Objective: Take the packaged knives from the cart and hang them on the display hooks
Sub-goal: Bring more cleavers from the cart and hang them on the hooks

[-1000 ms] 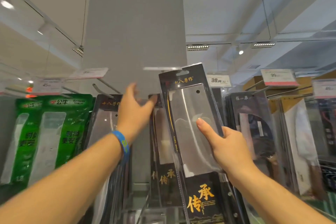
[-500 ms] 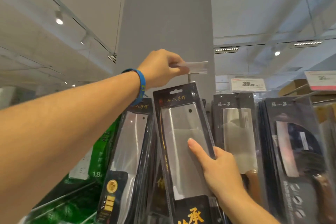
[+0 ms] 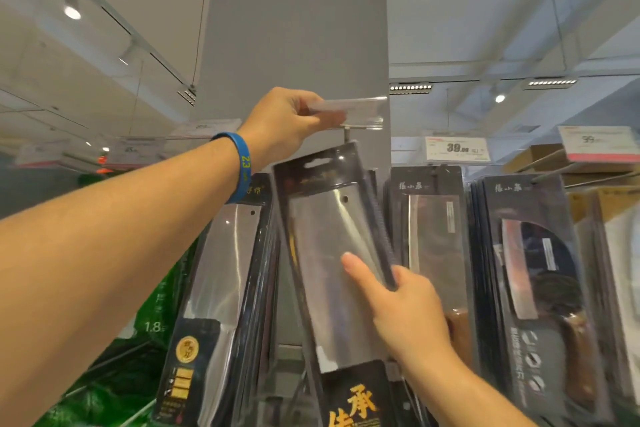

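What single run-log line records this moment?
step: hanging | left hand: pinches clear tag holder | right hand: holds packaged cleaver under hook | status: not yet hung

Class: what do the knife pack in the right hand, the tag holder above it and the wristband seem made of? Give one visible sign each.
Knife pack: glossy clear plastic over black card, judging by glare; blade looks like brushed steel. Tag holder: clear rigid plastic, pillar shows through. Wristband: matte blue, probably silicone.
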The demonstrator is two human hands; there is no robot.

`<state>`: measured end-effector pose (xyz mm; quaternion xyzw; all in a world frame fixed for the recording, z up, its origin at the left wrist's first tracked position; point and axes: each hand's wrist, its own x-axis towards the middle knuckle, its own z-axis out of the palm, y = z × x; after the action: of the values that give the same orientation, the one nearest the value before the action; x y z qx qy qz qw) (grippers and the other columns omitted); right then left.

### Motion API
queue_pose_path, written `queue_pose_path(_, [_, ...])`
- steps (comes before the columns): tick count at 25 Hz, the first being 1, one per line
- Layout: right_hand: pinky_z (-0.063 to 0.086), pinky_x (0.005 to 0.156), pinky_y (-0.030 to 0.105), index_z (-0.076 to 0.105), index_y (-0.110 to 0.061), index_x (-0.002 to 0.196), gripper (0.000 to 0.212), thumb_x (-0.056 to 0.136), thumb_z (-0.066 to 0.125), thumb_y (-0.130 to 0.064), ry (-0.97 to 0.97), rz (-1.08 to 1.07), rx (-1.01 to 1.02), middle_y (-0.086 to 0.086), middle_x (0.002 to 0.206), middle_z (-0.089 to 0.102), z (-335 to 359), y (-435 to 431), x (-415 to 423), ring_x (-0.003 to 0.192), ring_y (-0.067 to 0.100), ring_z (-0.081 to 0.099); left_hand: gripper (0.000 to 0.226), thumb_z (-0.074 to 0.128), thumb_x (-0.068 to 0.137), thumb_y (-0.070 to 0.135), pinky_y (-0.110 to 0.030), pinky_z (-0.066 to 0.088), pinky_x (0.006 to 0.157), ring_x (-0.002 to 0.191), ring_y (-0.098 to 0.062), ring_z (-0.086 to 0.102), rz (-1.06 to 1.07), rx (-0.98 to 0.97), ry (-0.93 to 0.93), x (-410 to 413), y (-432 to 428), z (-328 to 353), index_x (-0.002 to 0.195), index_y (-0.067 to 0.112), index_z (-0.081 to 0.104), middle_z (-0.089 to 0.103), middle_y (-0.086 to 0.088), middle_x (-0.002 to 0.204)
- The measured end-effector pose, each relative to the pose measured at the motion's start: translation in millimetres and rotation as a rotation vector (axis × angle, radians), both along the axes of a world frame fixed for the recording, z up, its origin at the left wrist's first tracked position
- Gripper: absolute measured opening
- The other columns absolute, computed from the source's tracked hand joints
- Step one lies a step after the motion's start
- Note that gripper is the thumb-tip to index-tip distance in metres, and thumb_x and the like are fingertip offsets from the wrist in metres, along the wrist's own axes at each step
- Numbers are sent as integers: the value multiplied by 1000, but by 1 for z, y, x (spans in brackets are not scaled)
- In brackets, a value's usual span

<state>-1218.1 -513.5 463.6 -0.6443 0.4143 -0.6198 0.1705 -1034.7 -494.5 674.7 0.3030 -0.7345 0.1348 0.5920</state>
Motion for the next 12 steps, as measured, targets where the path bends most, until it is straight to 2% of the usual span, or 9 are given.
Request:
queue_pose_path(1, [43,76,33,55,-23,85,74,62,59,-93,60,-12,13,-3,93,57,-1,2,6,85,17,54,24,77,80,49,-13,37,52,52,0,45,0,-5,8,1,-1,0,73,27,74,56,18,58])
queue_pose_path(3, [53,79,36,66,-16,83,79,62,62,-92,80,-1,29,-3,89,71,-11,6,14,84,18,66,26,77,78,54,-19,36,54,57,-5,44,19,7,0,1,-3,-1,77,28,75,56,11,63])
queue_pose_path(6, [59,77,43,74,-11,84,91,56,59,-96,-47,-46,-66,-6,79,75,-15,13,8,75,9,69,18,77,79,51,-11,36,52,54,1,43,12,21,-15,1,-1,-4,69,36,74,54,18,58])
queue_pose_path(7, [59,80,42,74,-12,88,93,55,58,-98,-84,-44,-67,-8,85,76,-9,13,4,82,7,70,18,77,80,50,-8,34,51,53,3,44,19,17,-22,0,0,-4,65,40,73,53,20,56])
queue_pose_path(9, [56,89,37,69,-11,100,98,55,57,-97,-105,-4,-36,-3,110,74,5,10,-2,103,14,68,21,75,81,51,-6,34,50,53,4,46,46,10,-41,0,3,0,63,41,71,53,21,54])
queue_pose_path(11, [50,91,35,65,-11,104,95,58,56,-94,-60,-6,-31,7,121,71,14,8,-4,112,21,64,24,74,82,52,-7,33,48,53,2,45,82,14,-58,1,6,5,67,34,72,52,19,53])
queue_pose_path(12, [51,95,38,67,-9,112,99,60,56,-92,-40,-7,-24,7,127,69,15,8,-4,117,23,63,25,74,83,51,-9,33,48,53,1,43,97,14,-67,2,7,8,68,30,72,51,18,54])
